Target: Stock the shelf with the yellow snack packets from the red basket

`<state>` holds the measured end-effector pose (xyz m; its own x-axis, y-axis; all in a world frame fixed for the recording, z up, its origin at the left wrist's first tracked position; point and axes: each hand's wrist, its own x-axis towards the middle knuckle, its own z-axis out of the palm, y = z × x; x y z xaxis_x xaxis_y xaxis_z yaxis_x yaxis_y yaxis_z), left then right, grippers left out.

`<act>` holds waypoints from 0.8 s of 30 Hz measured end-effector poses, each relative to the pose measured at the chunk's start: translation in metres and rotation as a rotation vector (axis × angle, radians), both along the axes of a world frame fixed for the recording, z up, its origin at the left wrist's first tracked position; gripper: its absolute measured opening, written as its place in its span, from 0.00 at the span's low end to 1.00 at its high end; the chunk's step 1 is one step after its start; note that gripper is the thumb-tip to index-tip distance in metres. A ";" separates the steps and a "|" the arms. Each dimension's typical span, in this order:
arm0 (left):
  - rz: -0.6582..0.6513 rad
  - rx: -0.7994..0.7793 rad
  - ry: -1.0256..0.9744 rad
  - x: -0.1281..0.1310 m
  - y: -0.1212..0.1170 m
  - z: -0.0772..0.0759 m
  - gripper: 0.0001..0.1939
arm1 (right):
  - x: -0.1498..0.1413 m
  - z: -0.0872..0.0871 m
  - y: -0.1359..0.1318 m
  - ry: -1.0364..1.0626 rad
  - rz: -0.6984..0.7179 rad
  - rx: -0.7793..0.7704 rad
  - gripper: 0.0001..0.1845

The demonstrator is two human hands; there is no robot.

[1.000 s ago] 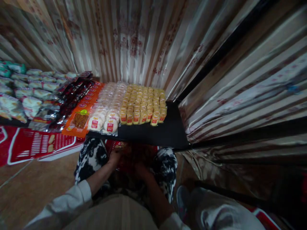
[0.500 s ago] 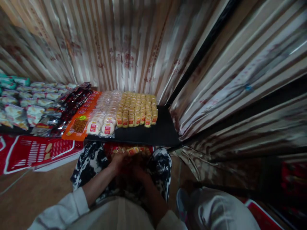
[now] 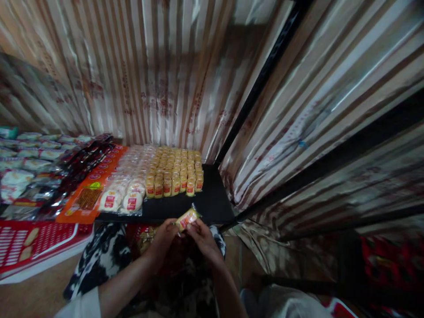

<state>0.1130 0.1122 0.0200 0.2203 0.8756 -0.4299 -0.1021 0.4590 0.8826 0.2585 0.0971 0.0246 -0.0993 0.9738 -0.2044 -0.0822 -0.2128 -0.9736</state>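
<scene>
Between my two hands I hold a small yellow wrapped snack cake (image 3: 186, 219) with a red and white label, tilted, just in front of the shelf edge. My left hand (image 3: 164, 236) grips its left end, and my right hand (image 3: 202, 237) pinches its lower right side. Beyond them, rows of similar yellow wrapped cakes (image 3: 175, 170) stand packed together on the black shelf (image 3: 212, 194). Below my hands, in my lap, more yellow packets (image 3: 145, 238) lie in something red, mostly hidden by my arms.
Left of the yellow rows lie clear packs of round white cakes (image 3: 132, 201), an orange snack bag (image 3: 81, 203), dark packets (image 3: 82, 165) and white packets (image 3: 36, 164). A red basket print (image 3: 49, 238) hangs below. Black posts (image 3: 258, 84) and striped sheeting (image 3: 159, 75) enclose the shelf. Another person's leg (image 3: 288, 302) is at lower right.
My hands have risen from the lap toward the shelf edge, and the yellow snack cake is now held up between them. The view has shifted slightly.
</scene>
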 end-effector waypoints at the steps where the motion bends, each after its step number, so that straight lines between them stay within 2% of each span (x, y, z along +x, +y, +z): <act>1: -0.003 0.014 -0.014 0.006 0.005 0.004 0.18 | 0.001 0.000 0.004 -0.005 -0.068 0.000 0.18; 3: 0.011 0.005 -0.065 0.020 0.017 0.011 0.19 | 0.006 0.001 0.013 0.003 -0.173 -0.002 0.18; 6: -0.020 0.006 -0.011 0.041 0.043 0.020 0.17 | 0.019 0.005 0.032 0.019 -0.271 0.009 0.18; 9: -0.101 0.118 0.115 0.060 0.076 0.028 0.15 | 0.039 0.015 0.061 -0.020 -0.372 0.101 0.20; 12: -0.128 0.302 0.308 0.078 0.111 0.038 0.18 | 0.061 0.024 0.095 -0.115 -0.434 0.189 0.21; 15: -0.170 0.548 0.505 0.091 0.142 0.053 0.24 | 0.084 0.028 0.131 -0.285 -0.423 0.278 0.20; 19: -0.297 0.804 0.706 0.104 0.177 0.070 0.26 | 0.111 0.024 0.175 -0.668 -0.402 0.319 0.18; 21: -0.375 0.942 0.797 0.109 0.193 0.072 0.27 | 0.120 0.019 0.194 -0.809 -0.355 0.344 0.18; 24: -0.501 1.078 0.904 0.118 0.218 0.065 0.29 | 0.127 0.011 0.217 -0.953 -0.323 0.345 0.20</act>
<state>0.2306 0.3300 0.0852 0.6056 0.7688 0.2055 0.6169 -0.6167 0.4890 0.3850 0.3138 0.0359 0.2294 0.9456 0.2305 0.7432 -0.0172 -0.6689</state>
